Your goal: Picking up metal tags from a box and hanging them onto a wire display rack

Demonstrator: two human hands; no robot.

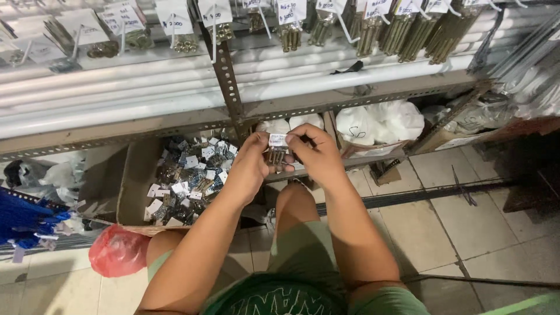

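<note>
Both my hands meet in front of a metal shelf rack. My left hand [249,165] and my right hand [315,153] together hold a small clear bag of brass-coloured screws [275,154] with a white paper tag on top. My right fingers pinch the tag's upper edge. My left fingers cup the bag from the left and below. Just left of my hands, an open cardboard box [135,181] holds several similar tagged bags of hardware. My knees show below, in green shorts.
White pipes [146,87] lie along the shelf above. Tagged bags of long brass bolts [408,29] hang at the top. White sacks [379,121] fill the lower shelf on the right. A red plastic bag [116,251] lies on the tiled floor at left, blue rope [23,219] beyond it.
</note>
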